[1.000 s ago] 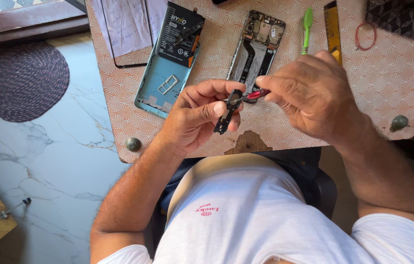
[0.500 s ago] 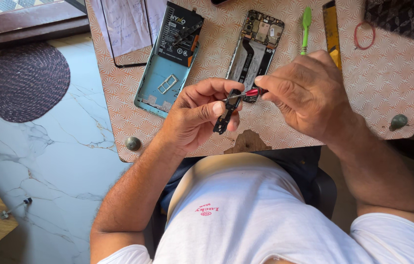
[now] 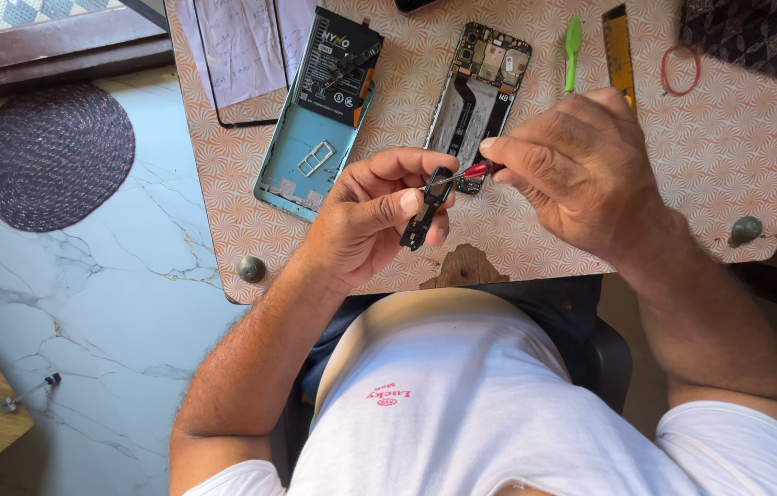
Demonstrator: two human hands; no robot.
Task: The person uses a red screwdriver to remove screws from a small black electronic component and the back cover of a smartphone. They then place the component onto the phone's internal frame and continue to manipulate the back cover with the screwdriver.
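Both hands stay raised over the patterned table (image 3: 535, 230): left hand (image 3: 365, 225) still pinches a small black phone part (image 3: 425, 209), right hand (image 3: 581, 170) pinching a red-handled tool (image 3: 471, 172) whose tip has barely shifted on it.

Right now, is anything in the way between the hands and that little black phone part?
Nothing visible. The left hand already pinches the small black part, and the right hand puts the red-handled tool right on it.

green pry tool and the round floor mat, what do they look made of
Green pry tool: likely plastic, uniformly bright with a smooth, slightly glossy surface. Round floor mat: looks like woven fibre or cord, matte dark purple, with a fine ribbed texture; which fibre is unclear.
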